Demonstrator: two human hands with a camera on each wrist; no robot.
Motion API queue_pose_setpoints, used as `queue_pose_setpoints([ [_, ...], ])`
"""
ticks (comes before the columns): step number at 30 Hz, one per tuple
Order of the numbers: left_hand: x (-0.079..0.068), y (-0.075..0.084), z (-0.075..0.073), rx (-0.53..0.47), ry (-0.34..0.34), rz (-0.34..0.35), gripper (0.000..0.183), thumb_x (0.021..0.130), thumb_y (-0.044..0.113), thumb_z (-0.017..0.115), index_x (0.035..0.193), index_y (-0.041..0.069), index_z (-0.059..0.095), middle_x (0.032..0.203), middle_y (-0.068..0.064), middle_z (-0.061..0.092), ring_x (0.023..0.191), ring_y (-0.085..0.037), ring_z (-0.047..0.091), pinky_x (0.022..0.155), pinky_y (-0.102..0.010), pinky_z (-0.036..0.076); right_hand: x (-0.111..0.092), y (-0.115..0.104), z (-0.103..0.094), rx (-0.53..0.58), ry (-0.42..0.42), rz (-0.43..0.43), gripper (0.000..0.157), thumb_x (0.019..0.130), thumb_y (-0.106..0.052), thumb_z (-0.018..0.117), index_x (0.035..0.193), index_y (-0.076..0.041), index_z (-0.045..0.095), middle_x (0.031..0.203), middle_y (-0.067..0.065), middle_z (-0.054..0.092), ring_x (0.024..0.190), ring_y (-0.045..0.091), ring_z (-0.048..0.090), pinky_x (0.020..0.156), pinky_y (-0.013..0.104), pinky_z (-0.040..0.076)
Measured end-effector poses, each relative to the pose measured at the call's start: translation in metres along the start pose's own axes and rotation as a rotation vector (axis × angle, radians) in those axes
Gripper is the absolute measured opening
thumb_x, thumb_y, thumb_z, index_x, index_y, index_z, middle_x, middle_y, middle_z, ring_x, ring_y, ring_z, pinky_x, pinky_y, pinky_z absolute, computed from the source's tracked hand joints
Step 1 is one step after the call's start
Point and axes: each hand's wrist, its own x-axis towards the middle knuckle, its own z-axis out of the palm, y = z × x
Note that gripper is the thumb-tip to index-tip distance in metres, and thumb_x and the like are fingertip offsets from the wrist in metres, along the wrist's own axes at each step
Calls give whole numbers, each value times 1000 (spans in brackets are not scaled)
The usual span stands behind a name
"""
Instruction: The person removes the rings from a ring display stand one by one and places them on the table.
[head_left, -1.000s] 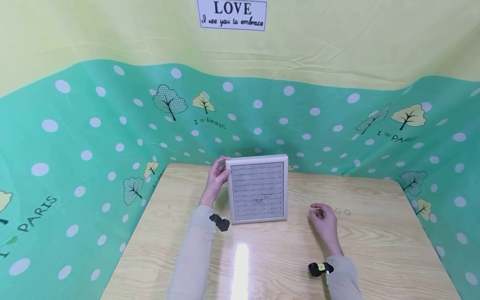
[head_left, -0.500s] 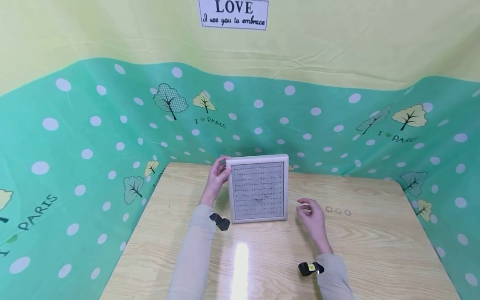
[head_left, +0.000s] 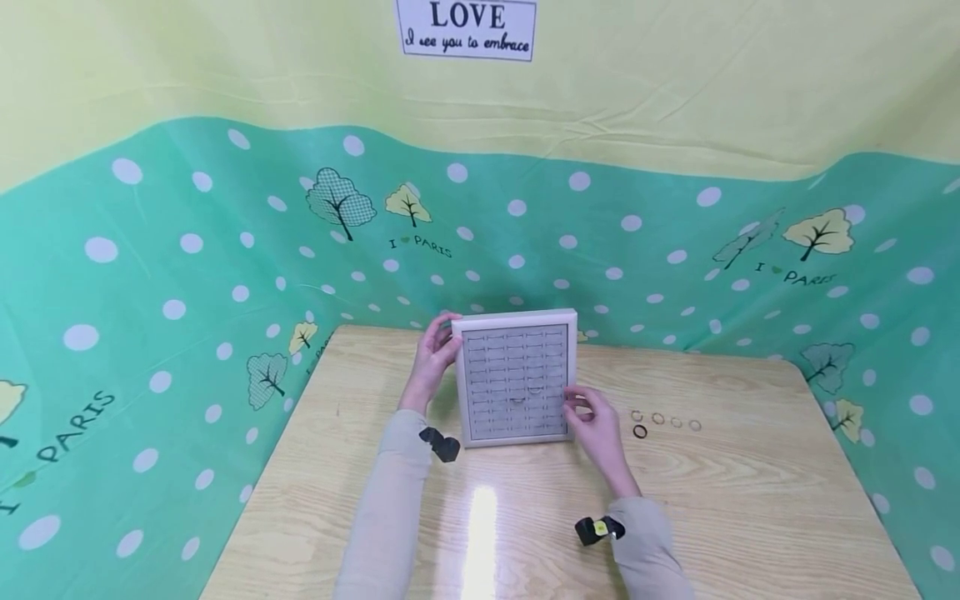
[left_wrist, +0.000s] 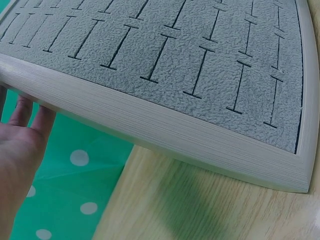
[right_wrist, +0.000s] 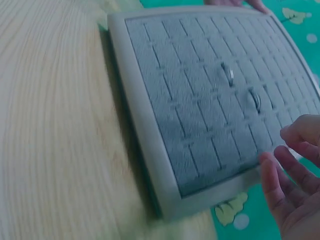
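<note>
A grey-padded ring display tray point(head_left: 517, 354) with a pale frame stands tilted up on the table. My left hand point(head_left: 435, 354) grips its upper left edge; in the left wrist view, fingers point(left_wrist: 42, 120) reach behind the frame. Two rings, one silvery ring point(right_wrist: 255, 101) and another ring point(right_wrist: 227, 74), sit in slots of the grey pad. At the tray's right edge is my right hand point(head_left: 596, 421), thumb and fingers bent close over the pad. I cannot tell whether a ring is between its fingertips.
To the right of the tray, several rings lie on the wooden table point(head_left: 750, 500): a dark ring point(head_left: 640, 432) nearest the right hand, and a row with a reddish ring point(head_left: 657, 418) and a pale ring point(head_left: 695, 426). A green dotted cloth point(head_left: 645, 267) hangs behind.
My right hand has moved left from the loose rings to the tray's right edge, uncovering the dark ring and others on the table. The left hand and tray stay where they were.
</note>
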Motion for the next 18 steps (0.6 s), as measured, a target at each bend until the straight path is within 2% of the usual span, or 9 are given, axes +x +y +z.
queue_pose_setpoints([
  [12,-2,-1,0,26,12,41,40,94,2,56,133,2,45,119,-11,61,98,-20,62,81,-35,56,10,-16,25,-39,-75,-58,29,82,7,67,109,0,67,103,11,64,86,23,62,68,25,54],
  [18,-1,3,-1,3,-16,11,40,96,-5,51,134,-3,41,114,-6,62,94,-18,64,79,-33,56,13,-15,36,-78,-14,-71,23,80,7,68,102,0,70,91,8,61,75,18,56,61,21,49],
])
